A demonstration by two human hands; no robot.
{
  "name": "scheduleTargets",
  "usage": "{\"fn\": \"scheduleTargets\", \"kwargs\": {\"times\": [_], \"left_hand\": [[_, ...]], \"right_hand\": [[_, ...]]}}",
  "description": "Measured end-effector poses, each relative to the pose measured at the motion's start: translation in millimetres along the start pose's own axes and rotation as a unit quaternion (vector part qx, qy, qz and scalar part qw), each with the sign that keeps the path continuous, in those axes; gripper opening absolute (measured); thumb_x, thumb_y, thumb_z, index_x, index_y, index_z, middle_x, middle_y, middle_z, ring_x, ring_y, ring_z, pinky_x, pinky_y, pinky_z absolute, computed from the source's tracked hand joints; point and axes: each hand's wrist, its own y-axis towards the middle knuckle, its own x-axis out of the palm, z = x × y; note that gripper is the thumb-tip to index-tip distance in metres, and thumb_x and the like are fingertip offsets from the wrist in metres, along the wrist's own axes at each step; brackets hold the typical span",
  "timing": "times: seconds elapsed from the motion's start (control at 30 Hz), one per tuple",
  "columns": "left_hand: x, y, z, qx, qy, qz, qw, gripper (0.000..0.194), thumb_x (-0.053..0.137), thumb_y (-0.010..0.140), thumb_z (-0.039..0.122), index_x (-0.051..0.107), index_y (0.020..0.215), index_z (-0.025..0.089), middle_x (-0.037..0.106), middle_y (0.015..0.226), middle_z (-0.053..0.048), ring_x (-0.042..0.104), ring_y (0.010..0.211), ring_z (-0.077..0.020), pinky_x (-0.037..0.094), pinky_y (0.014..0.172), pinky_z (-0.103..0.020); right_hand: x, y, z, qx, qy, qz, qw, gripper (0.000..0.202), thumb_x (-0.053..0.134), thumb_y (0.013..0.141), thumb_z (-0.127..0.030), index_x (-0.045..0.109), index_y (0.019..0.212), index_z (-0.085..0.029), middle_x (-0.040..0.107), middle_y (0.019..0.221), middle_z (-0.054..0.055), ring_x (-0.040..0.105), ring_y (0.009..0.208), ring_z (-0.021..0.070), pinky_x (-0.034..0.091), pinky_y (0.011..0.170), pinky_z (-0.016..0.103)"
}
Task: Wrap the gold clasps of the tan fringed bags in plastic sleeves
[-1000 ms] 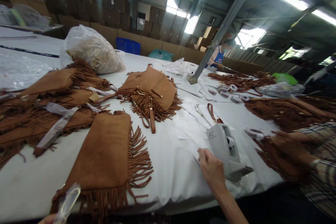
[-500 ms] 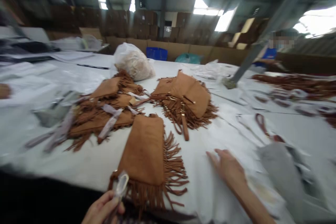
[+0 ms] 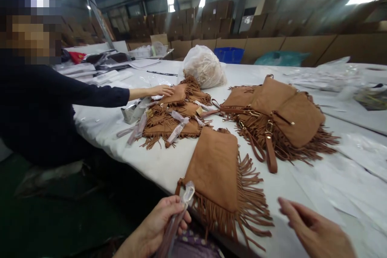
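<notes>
My left hand (image 3: 165,221) is closed around a plastic-wrapped wrist strap (image 3: 172,225), whose metal clasp (image 3: 189,194) sits at the near left corner of a brown fringed bag (image 3: 216,169). That bag lies flat on the white table, its fringe spread to the right and toward me. To its right, my right hand (image 3: 317,227) hovers over the table, fingers loosely bent and apart, holding nothing. Farther right lies a pile of similar bags (image 3: 290,113) with hanging wrist straps. Another pile (image 3: 172,127) at left has straps wrapped in clear film.
A person in dark sleeves at left rests a hand (image 3: 163,90) on the left pile. Behind the piles stands a stuffed white plastic bag (image 3: 204,68). Clear plastic sheets (image 3: 332,76) lie at right. A blue bin (image 3: 229,55) and cardboard boxes line the back.
My view has turned left, bringing in the person whose hand now lies on the left pile. My left hand still holds the strap. My right hand remains empty, its fingers more bent.
</notes>
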Motion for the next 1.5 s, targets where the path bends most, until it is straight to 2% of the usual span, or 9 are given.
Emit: {"fn": "scheduleTargets", "kwargs": {"times": [0.07,0.13,0.2,0.3,0.4,0.6,0.7,0.9,1.5], "left_hand": [[-0.2,-1,2,0.003,0.01,-0.007,1.0,0.025,0.07,0.073,0.03,0.052,0.078,0.013,0.065,0.065,-0.004,0.056,0.048,-0.0081,0.041,0.045,-0.016],[-0.6,-2,3,0.004,0.019,-0.012,1.0,0.025,0.07,0.073,0.03,0.053,0.078,0.013,0.066,0.066,-0.004,0.056,0.048,-0.0076,0.04,0.045,-0.015],[-1.6,-2,3,0.004,0.028,-0.017,0.999,0.025,0.07,0.073,0.031,0.053,0.078,0.013,0.066,0.066,-0.005,0.056,0.047,-0.0077,0.04,0.045,-0.015],[-4.1,-2,1,0.002,0.042,-0.025,0.999,0.027,0.071,0.072,0.033,0.054,0.079,0.013,0.067,0.067,-0.005,0.056,0.047,-0.0082,0.039,0.044,-0.016],[-6.9,-3,-4,0.001,0.047,-0.027,0.999,0.03,0.071,0.072,0.035,0.056,0.082,0.012,0.067,0.069,-0.005,0.055,0.046,-0.0074,0.037,0.043,-0.015],[-8.0,-13,-28,0.039,0.073,-0.013,0.997,0.043,0.06,0.079,0.055,0.056,0.086,0.013,0.061,0.059,0.0,0.035,0.028,-0.0023,0.018,0.032,-0.017],[-6.6,-17,-36,0.052,0.068,-0.002,0.996,0.044,0.059,0.08,0.056,0.055,0.09,0.013,0.06,0.057,0.001,0.036,0.029,-0.0028,0.019,0.032,-0.016],[-0.6,-10,-24,0.046,0.037,-0.01,0.998,0.042,0.06,0.08,0.053,0.057,0.089,0.012,0.065,0.071,-0.005,0.054,0.047,-0.008,0.041,0.044,-0.018],[7.9,4,-20,0.056,0.022,0.019,0.998,0.031,0.066,0.074,0.043,0.05,0.076,0.017,0.06,0.062,0.002,0.037,0.03,-0.0023,0.021,0.029,-0.014]], "right_hand": [[28,-24,-42,0.034,0.145,-0.197,0.969,0.059,0.04,0.075,-0.071,0.063,0.06,-0.019,0.058,0.05,0.005,0.054,0.043,0.0169,0.04,0.042,0.027],[61,-43,-81,0.072,0.271,-0.33,0.901,0.061,0.041,0.075,-0.073,0.062,0.067,-0.016,0.054,0.048,0.001,0.041,0.035,0.0095,0.028,0.035,0.022],[90,-52,-111,0.102,0.356,-0.392,0.842,0.058,0.049,0.073,-0.071,0.06,0.072,-0.015,0.052,0.049,-0.002,0.036,0.034,0.0059,0.023,0.033,0.019],[121,-50,-135,0.124,0.409,-0.431,0.794,0.054,0.061,0.067,-0.069,0.051,0.059,-0.016,0.04,0.04,-0.007,0.026,0.03,0.0031,0.014,0.031,0.018],[137,-45,-141,0.097,0.421,-0.448,0.783,0.052,0.062,0.066,-0.065,0.046,0.052,-0.018,0.034,0.034,-0.009,0.021,0.028,0.0025,0.01,0.031,0.019],[146,-50,-137,0.052,0.408,-0.413,0.812,0.05,0.056,0.073,-0.061,0.048,0.051,-0.017,0.041,0.035,-0.005,0.029,0.028,0.0044,0.014,0.031,0.019],[147,-52,-135,0.044,0.401,-0.405,0.82,0.048,0.055,0.075,-0.061,0.05,0.054,-0.017,0.044,0.037,-0.005,0.033,0.029,0.0053,0.016,0.032,0.018],[147,-50,-132,0.044,0.425,-0.403,0.809,0.047,0.054,0.076,-0.06,0.047,0.055,-0.018,0.041,0.034,-0.007,0.03,0.027,0.0047,0.017,0.032,0.019],[148,-54,-130,0.072,0.476,-0.424,0.767,0.055,0.052,0.075,-0.068,0.051,0.056,-0.016,0.054,0.038,-0.001,0.031,0.026,0.0043,0.015,0.03,0.018]]}}
